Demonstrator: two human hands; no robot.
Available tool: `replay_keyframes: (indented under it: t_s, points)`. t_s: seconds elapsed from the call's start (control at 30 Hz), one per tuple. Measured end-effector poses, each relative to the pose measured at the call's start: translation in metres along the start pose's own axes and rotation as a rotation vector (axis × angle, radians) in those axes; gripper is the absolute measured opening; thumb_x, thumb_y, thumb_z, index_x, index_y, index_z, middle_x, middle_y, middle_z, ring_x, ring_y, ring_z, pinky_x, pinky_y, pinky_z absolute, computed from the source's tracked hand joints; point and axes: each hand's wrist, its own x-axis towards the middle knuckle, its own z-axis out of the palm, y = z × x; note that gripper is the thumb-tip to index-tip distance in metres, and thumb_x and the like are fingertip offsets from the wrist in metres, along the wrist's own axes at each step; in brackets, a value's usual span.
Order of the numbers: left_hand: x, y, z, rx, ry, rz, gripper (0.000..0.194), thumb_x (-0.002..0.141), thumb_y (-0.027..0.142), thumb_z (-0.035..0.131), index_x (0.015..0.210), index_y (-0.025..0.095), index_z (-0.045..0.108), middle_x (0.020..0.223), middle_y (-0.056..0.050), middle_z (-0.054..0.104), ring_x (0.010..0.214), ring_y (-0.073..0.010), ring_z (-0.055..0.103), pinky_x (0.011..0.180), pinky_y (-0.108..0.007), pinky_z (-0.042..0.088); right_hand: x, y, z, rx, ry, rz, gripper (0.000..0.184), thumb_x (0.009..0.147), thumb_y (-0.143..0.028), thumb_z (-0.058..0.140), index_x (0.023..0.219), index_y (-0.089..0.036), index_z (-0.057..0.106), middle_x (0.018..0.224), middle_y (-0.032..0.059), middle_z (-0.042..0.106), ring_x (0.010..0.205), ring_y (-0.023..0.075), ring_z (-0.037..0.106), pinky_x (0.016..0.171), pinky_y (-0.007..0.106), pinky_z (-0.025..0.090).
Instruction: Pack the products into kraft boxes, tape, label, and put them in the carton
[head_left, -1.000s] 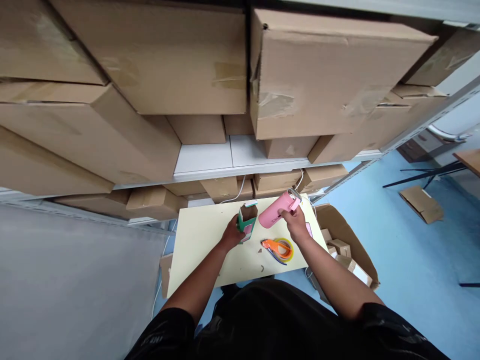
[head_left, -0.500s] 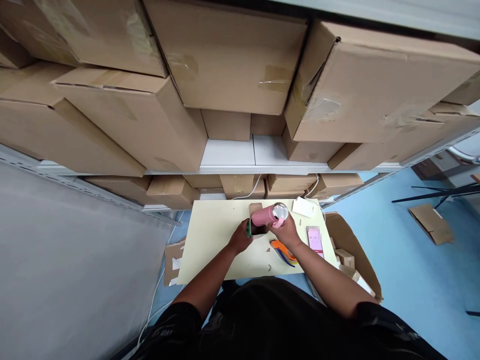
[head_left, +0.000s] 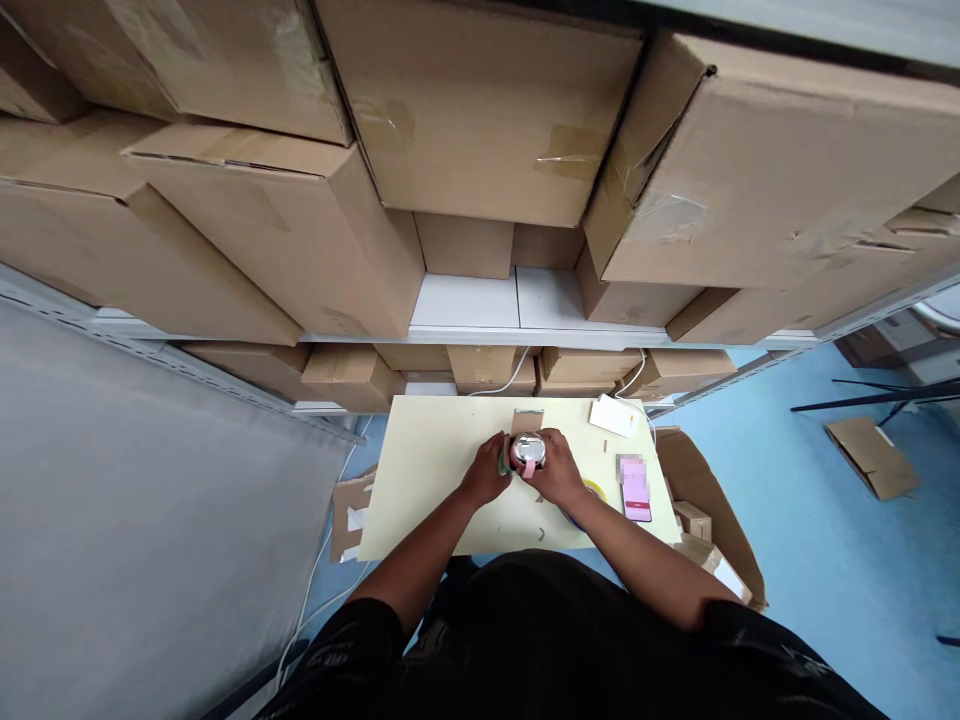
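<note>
"Pink bottle (head_left: pixel 529 462) has swung upright into the green carton (head_left: pixel 504 461)?"

"Partly, seemingly; lid (head_left: pixel 529 446) exposed, flap (head_left: pixel 527 421) unclosed. Left hand (head_left: pixel 485 472) grips carton, right hand (head_left: pixel 559 470) bottle, above mid-worktop (head_left: pixel 435 440)."

"Elsewhere?"

"Phone (head_left: pixel 635 492) near the right edge, cardboard boxes (head_left: pixel 480 130) shelved beyond, blue floor (head_left: pixel 772 450)."
</note>
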Motion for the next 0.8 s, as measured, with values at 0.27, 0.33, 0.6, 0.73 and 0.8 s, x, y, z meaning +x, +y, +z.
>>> replay_keyframes:
  t_s: [0.27, 0.33, 0.6, 0.73, 0.8]
  points:
    - [-0.02, 0.023, -0.015, -0.031, 0.101, 0.067, 0.079, 0.08, 0.024, 0.074, 0.153, 0.02, 0.042, 0.146, -0.014, 0.057, 0.133, -0.0298, 0.057, 0.111, -0.045, 0.049, 0.003, 0.011, 0.006, 0.051, -0.127, -0.072, 0.057, 0.069, -0.023, 0.079, 0.124, -0.022, 0.063, 0.125, 0.0113, 0.057, 0.115, 0.0284, 0.06, 0.102, 0.045, 0.054]
    - [-0.021, 0.029, -0.022, -0.023, 0.064, 0.052, 0.071, 0.081, 0.022, 0.073, 0.147, 0.022, 0.049, 0.143, -0.011, 0.061, 0.129, -0.0284, 0.061, 0.11, -0.044, 0.05, 0.004, 0.011, 0.004, 0.067, -0.134, -0.062, 0.055, 0.07, -0.024, 0.081, 0.122, -0.023, 0.063, 0.123, 0.0106, 0.058, 0.114, 0.0285, 0.06, 0.101, 0.045, 0.054]
    - [-0.02, 0.032, -0.031, -0.015, 0.015, -0.014, 0.069, 0.079, 0.019, 0.076, 0.143, 0.027, 0.051, 0.144, -0.007, 0.062, 0.131, -0.0285, 0.06, 0.114, -0.045, 0.048, 0.003, 0.013, 0.005, -0.033, -0.151, -0.094, 0.071, 0.075, -0.022, 0.078, 0.142, -0.024, 0.054, 0.135, 0.0135, 0.055, 0.123, 0.0313, 0.059, 0.107, 0.05, 0.052]
    - [-0.02, 0.03, -0.031, -0.026, 0.016, -0.008, 0.072, 0.08, 0.018, 0.075, 0.146, 0.028, 0.049, 0.147, -0.007, 0.06, 0.133, -0.0286, 0.058, 0.113, -0.046, 0.048, 0.003, 0.016, 0.0, -0.054, -0.228, -0.127, 0.079, 0.079, -0.023, 0.075, 0.152, -0.026, 0.045, 0.143, 0.0139, 0.052, 0.13, 0.032, 0.056, 0.111, 0.051, 0.05]
    - [-0.021, 0.029, -0.031, -0.031, 0.025, 0.002, 0.074, 0.08, 0.018, 0.075, 0.148, 0.028, 0.047, 0.149, -0.009, 0.057, 0.134, -0.0287, 0.058, 0.111, -0.045, 0.05, -0.002, 0.017, -0.003, -0.026, -0.22, -0.137, 0.079, 0.079, -0.02, 0.072, 0.153, -0.026, 0.044, 0.147, 0.0134, 0.05, 0.135, 0.0313, 0.054, 0.114, 0.05, 0.049]
